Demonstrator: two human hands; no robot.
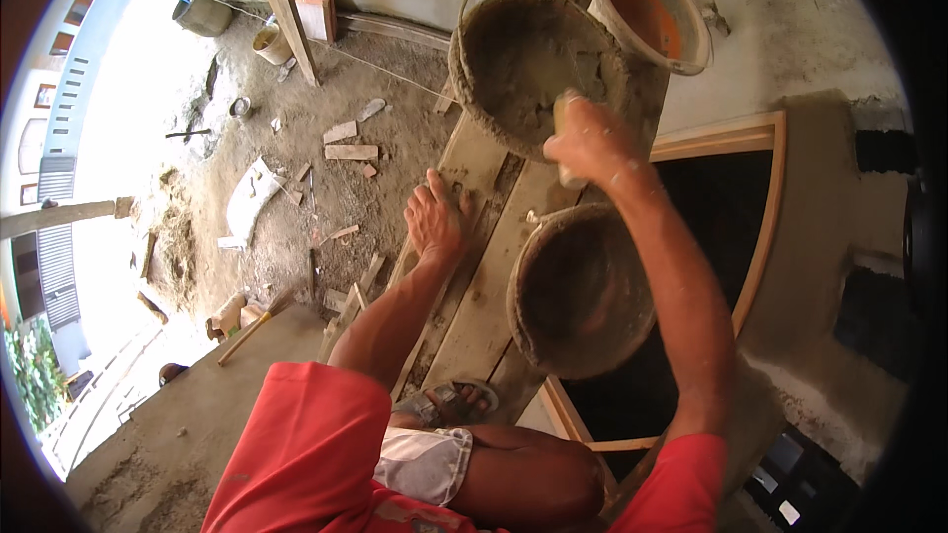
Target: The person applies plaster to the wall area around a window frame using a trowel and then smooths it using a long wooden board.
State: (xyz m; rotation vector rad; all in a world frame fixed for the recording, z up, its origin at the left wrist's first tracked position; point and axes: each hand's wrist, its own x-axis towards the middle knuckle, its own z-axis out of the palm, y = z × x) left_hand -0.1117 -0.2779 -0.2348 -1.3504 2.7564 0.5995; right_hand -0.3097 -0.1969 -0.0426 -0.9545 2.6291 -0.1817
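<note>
My right hand [595, 143] is closed round the yellowish handle of a trowel [563, 114], over the near right rim of a bucket. That bucket [469, 89] is crusted with grey mortar and holds wet mortar [518, 64]; the trowel's blade is hard to make out against it. My left hand [434, 219] lies on the edge of the wooden planks [474, 321], fingers stretched out, holding nothing. A second dark bucket [583, 291], with only a smeared inside showing, stands below my right forearm.
An orange-lined bucket [647, 15] stands past the mortar bucket. Right of the planks is a wooden frame [775, 207] round a dark opening. My sandalled foot [449, 403] rests on the planks. Down left, the ground holds wood scraps [351, 152], a white sack [254, 199] and pails [272, 42].
</note>
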